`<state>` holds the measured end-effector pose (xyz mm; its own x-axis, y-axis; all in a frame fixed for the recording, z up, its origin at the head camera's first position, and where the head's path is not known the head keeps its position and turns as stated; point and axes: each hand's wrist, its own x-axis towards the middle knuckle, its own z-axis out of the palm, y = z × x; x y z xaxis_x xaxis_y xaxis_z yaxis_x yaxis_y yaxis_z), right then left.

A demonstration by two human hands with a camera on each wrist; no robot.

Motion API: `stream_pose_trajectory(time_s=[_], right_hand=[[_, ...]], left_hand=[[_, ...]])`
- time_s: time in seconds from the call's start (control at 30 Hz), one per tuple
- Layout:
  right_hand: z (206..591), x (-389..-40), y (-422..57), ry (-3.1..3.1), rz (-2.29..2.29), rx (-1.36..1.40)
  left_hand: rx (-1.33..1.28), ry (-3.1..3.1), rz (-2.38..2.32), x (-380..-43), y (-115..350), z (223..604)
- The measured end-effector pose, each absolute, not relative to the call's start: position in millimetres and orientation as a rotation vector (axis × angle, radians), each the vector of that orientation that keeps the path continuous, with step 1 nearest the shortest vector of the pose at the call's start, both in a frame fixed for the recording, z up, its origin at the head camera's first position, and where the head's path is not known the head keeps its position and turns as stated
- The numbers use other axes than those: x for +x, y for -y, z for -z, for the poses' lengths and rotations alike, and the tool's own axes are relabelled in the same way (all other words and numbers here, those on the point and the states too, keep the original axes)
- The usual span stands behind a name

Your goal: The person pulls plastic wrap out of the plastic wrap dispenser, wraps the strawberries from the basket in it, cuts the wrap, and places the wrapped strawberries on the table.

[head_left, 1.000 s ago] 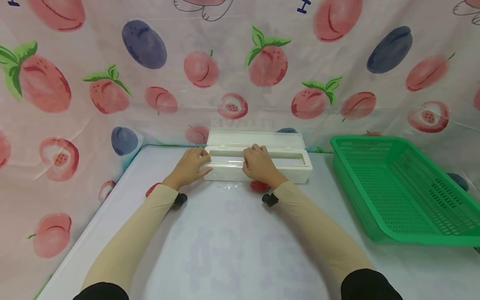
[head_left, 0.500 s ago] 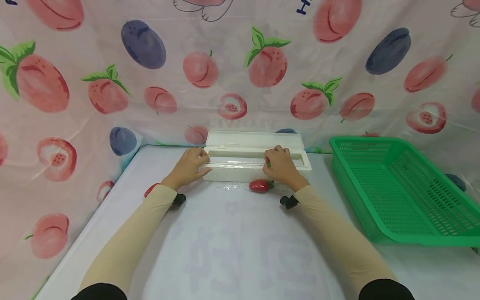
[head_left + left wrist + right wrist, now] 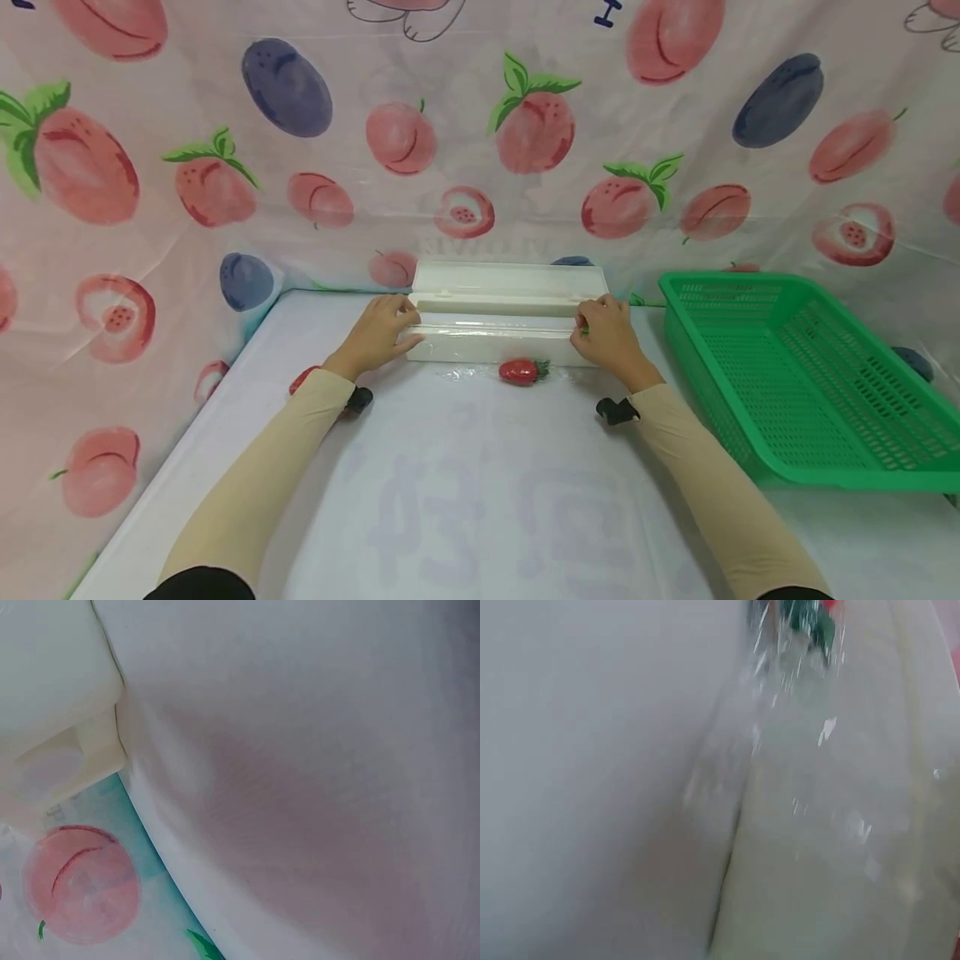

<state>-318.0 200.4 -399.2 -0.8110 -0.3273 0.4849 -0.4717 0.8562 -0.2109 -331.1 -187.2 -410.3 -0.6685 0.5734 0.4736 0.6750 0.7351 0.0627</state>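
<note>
A long white cling film dispenser (image 3: 487, 347) stands at the back of the table, its lid (image 3: 510, 279) raised. My left hand (image 3: 377, 333) holds its left end, thumb at the front and fingers on top. At the right end my right hand (image 3: 611, 340) pinches a small slider on the cutting rail; only a green bit of it shows by the fingers. Clear film (image 3: 810, 802) hangs over the front in the right wrist view. On the film before the dispenser lies a red strawberry (image 3: 519, 372) with green leaves. Neither wrist view clearly shows the fingers.
A green plastic basket (image 3: 757, 433) stands on the table at the right. Another red object (image 3: 300, 379) is mostly hidden behind my left forearm. A fruit-print cloth (image 3: 465, 150) hangs close behind the dispenser. White cloth (image 3: 480, 500) covers the table.
My right hand has slid rightward along the dispenser from its middle to its right end, uncovering the strawberry. The left hand has stayed at the left end.
</note>
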Motion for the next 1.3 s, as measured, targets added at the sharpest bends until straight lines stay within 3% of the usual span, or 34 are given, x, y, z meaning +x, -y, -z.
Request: stream_pose_trajectory(time_s=[0.63, 1.07, 1.3], right_hand=[[412, -317, -240, 2.541, -0.499, 0.447], [406, -310, -238, 2.595, -0.667, 0.425], [397, -290, -215, 2.403, -0.319, 0.619]], left_hand=[[-0.929, 2.539, 0.341, -328, 185, 410], [-0.914, 2.518, 0.292, -323, 194, 401], [-0.947, 2.221, 0.043, -308, 169, 392]])
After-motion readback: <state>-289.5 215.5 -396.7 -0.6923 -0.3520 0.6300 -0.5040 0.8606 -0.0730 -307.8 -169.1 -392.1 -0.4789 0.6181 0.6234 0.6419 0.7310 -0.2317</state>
